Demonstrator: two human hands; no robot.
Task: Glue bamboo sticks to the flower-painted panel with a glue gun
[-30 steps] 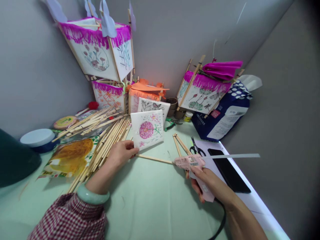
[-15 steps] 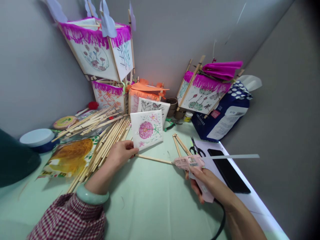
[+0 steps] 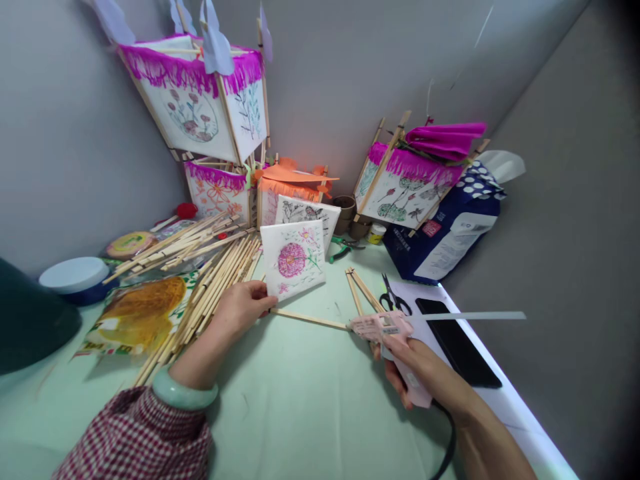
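Observation:
My left hand [image 3: 243,308] is closed, pinching the left end of a thin wooden stick [image 3: 310,319] between thumb and fingers. A white panel [image 3: 293,261] with a pink flower drawing leans just behind those fingers; whether they touch it I cannot tell. My right hand [image 3: 405,360] is wrapped round the handle of a pink hot glue gun [image 3: 383,327], whose nozzle is at the right end of the stick. From its back juts a long translucent glue stick [image 3: 480,316], and a black cord hangs below the handle.
Bundled wooden sticks [image 3: 215,287] lie left of my left hand beside a yellow packet [image 3: 140,310]. Black scissors [image 3: 393,297] and a phone [image 3: 457,343] lie behind and right of the glue gun. Decorated lanterns [image 3: 195,113] and a dark blue bag [image 3: 440,227] stand at the back.
My right hand and the glue gun have shifted slightly right, the nozzle sliding a little along toward the stick's right end. My left hand stays in place.

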